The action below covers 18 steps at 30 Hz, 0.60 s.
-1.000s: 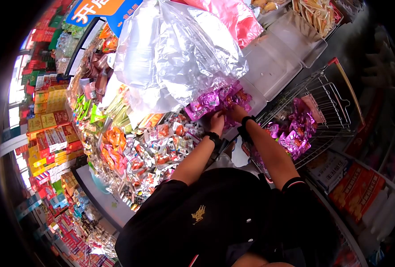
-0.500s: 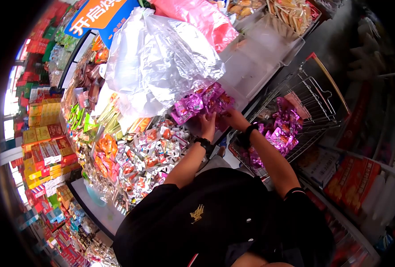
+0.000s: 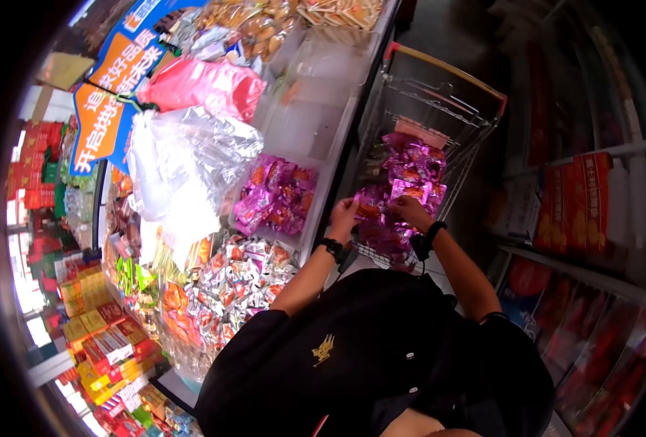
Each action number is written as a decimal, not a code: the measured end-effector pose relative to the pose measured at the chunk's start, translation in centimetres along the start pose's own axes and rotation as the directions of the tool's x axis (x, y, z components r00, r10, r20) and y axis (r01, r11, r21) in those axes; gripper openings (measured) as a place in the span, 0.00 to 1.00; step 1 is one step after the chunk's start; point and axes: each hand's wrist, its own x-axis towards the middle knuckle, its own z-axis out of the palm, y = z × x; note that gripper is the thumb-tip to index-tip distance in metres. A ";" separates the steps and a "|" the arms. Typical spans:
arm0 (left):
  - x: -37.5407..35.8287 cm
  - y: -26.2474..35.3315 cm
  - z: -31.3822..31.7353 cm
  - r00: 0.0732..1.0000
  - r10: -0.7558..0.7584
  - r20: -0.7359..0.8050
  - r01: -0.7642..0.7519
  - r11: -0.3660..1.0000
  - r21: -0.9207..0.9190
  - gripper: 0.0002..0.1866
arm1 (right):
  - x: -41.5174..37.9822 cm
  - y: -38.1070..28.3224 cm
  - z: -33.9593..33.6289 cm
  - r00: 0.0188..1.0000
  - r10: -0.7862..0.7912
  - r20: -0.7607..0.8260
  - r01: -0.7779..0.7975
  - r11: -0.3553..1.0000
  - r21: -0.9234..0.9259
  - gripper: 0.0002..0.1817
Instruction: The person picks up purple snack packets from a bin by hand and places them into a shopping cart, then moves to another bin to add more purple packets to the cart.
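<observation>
Taking the view as a clock face, the purple packets [image 3: 419, 166] lie heaped in the wire cart [image 3: 471, 154], towards 2 o'clock. They are small, shiny and crinkled, in pink-purple foil with orange-red print, overlapping at all angles; bright glare whitens some folds. A pale pink panel [image 3: 421, 134] stands at the 12 o'clock end of the heap.

Both hands are at the heap's 7 o'clock side, close to each other. The left hand [image 3: 344, 216], with a black watch [image 3: 332, 248] at its wrist, has its fingers together on the edge of one packet [image 3: 370, 203], which lies between the two hands. The right hand [image 3: 411, 213], at 3 o'clock from the left and with a black band [image 3: 435, 230] at its wrist, reaches down onto the heap with its fingers bent; they touch foil, but I cannot tell whether they are clamped on it.

More packets of the same purple foil [image 3: 273, 197] fill a clear bin [image 3: 317, 191] towards 10 o'clock. Clear plastic bags [image 3: 192, 156] lie beside that bin at its 9 o'clock side, with a pink bag [image 3: 206, 87] above them. Small silvery sachets [image 3: 239, 273] are piled at 8 o'clock.
</observation>
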 end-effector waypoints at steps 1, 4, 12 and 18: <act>0.2 -1.4 1.3 1.000 -0.021 -0.009 0.021 1.000 0.015 0.11 | -0.5 1.2 -1.3 0.999 0.047 -0.015 -0.047 0.999 0.007 0.14; 3.3 -7.7 3.6 0.994 -0.040 0.097 0.027 0.991 0.134 0.13 | -2.4 3.5 -4.9 0.991 0.062 -0.117 -0.066 0.998 -0.024 0.15; 5.8 -9.1 9.0 0.912 0.179 0.369 -0.287 0.921 0.264 0.20 | -3.6 2.6 -10.8 0.945 -0.169 -0.280 0.176 0.984 0.003 0.18; -0.8 -0.6 11.2 0.905 0.411 0.112 -0.398 0.723 0.565 0.21 | -1.8 3.4 -12.0 0.806 -0.416 -0.421 0.281 0.895 -0.347 0.19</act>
